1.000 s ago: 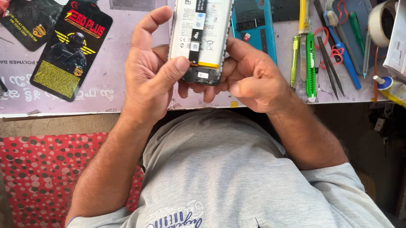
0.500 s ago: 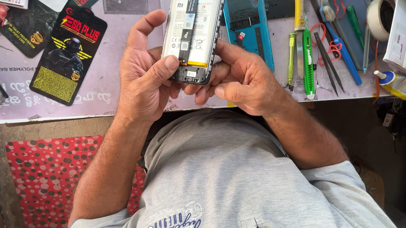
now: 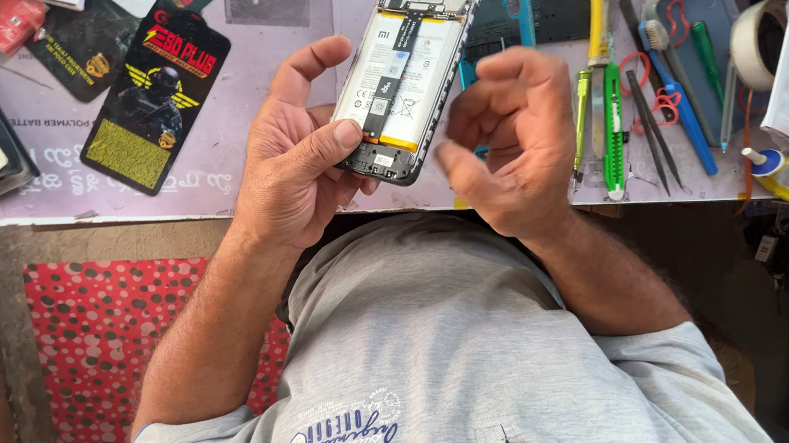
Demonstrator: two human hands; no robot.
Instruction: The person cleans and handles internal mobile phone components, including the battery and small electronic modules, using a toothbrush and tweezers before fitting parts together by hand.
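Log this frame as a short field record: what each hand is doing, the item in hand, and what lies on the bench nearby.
left hand: grips the opened phone, thumb on its lower edge
right hand: off the phone, fingers curled, holding nothing visible
phone state: back cover off, battery exposed
right of phone: yellow-handled tool, green cutter, tweezers, blue toothbrush
left of phone: black packet
surface: workbench

The opened phone [image 3: 402,64] shows a white battery with a yellow lower edge and a black strip across it. The cover [image 3: 502,20] behind it is teal. A packet [image 3: 157,100] is black with yellow and red. The cutter [image 3: 613,125] is green; the mat [image 3: 115,349] is red, dotted white and dark. The shirt [image 3: 427,345] is grey.
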